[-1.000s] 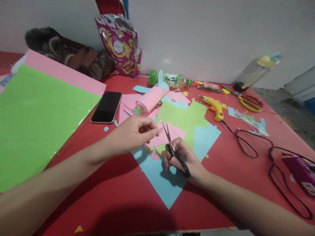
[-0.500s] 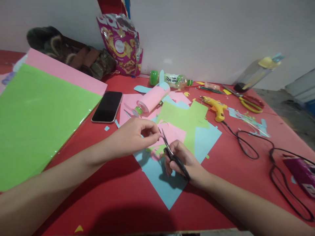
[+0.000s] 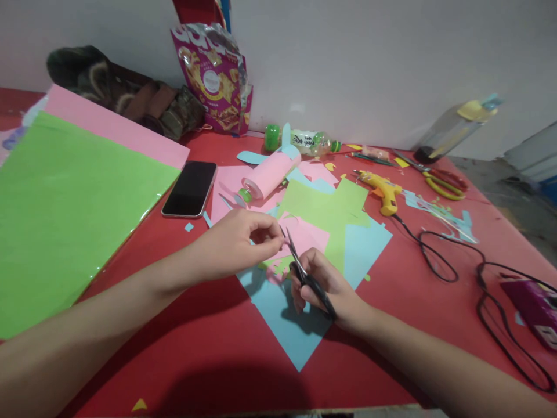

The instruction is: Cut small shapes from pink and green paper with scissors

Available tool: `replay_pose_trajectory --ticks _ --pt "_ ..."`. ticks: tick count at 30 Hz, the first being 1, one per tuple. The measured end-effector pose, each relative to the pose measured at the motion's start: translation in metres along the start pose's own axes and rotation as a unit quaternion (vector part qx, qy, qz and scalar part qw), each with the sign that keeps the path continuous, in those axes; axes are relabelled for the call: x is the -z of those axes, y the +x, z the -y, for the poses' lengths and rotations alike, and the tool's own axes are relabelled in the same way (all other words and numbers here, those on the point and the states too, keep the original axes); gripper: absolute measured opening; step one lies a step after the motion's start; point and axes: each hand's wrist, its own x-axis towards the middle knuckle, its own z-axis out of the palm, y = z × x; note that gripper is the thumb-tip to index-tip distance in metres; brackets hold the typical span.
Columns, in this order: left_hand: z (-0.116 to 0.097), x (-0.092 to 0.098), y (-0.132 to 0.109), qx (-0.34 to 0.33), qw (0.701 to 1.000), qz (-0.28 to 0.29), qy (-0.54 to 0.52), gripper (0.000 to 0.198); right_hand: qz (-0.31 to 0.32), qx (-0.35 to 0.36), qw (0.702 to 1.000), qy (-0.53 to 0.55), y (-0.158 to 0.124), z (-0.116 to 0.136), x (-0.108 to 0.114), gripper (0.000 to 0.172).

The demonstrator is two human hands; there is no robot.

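My left hand point(image 3: 237, 241) hovers over the red table point(image 3: 209, 342), its fingertips pinched on a small pink paper piece point(image 3: 278, 242) that is mostly hidden. My right hand point(image 3: 324, 287) grips black-handled scissors point(image 3: 304, 270), their blades pointing up and left to the pinched piece. Beneath both hands lie a light blue sheet point(image 3: 291, 325), a pink sheet point(image 3: 307, 235) and a green sheet point(image 3: 326, 209).
Large green point(image 3: 65, 203) and pink point(image 3: 113, 130) sheets lie left, a phone point(image 3: 190, 188) beside them. Behind are a pink-wrapped bottle point(image 3: 267, 174), a snack bag point(image 3: 215, 78) and a green bottle point(image 3: 304, 141). A yellow glue gun point(image 3: 383, 188), its black cable point(image 3: 456, 273) and yellow-handled scissors point(image 3: 441, 181) lie right.
My left hand has dropped a little toward the scissors. The blades have tilted left and come up against the pinched pink piece. In the last half second almost nothing has moved.
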Motion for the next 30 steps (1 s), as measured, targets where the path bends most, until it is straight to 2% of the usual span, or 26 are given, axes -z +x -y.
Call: replay_pose_trajectory --ticks 30 --pt "0.0001 0.0016 0.0013 0.013 1.0 0.012 -0.02 0.016 -0.021 -0.009 1.0 0.011 -0.0003 -0.0055 0.0021 0.036"
